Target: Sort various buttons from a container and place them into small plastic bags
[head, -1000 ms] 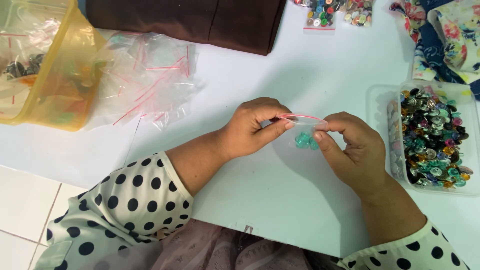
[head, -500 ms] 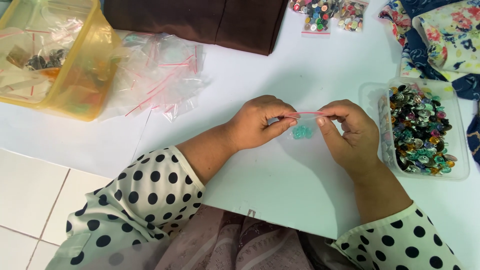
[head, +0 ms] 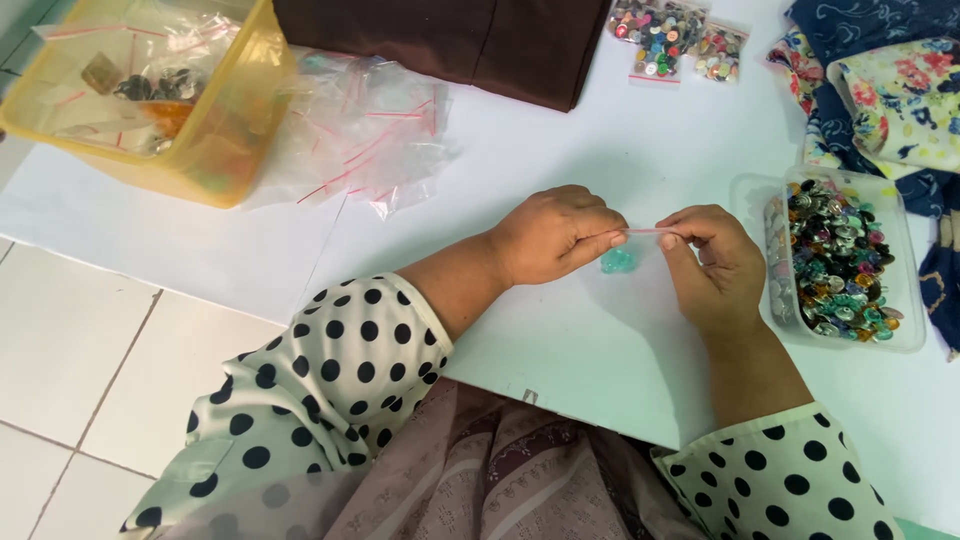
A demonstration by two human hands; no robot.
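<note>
Both hands meet near the middle of the white desk (head: 560,130), holding one small clear zip bag (head: 640,245) between them. The left hand (head: 555,235) pinches the left end of the bag's red-striped top edge between thumb and forefinger, its other fingers curled under. The right hand (head: 715,265) pinches the right end in the same way. Held so, the strip is pulled taut and level, which seems to keep the mouth of the bag straight for pressing it shut. A few teal buttons (head: 617,261) hang in the bottom of the bag, just above the desk, their weight drawing the film down.

Just beside the right hand, toward the right edge of the desk, stands a clear plastic tray (head: 905,300) heaped with mixed buttons, close enough to reach without stretching. A loose pile of empty zip bags (head: 365,140) lies toward the far left, next to a yellow tub (head: 215,150) at the far left corner that holds more bags. Filled button packets (head: 675,35) lie at the far edge, beside a dark brown cloth (head: 470,40). Flowered fabric (head: 890,90) is bunched at the far right corner.
</note>
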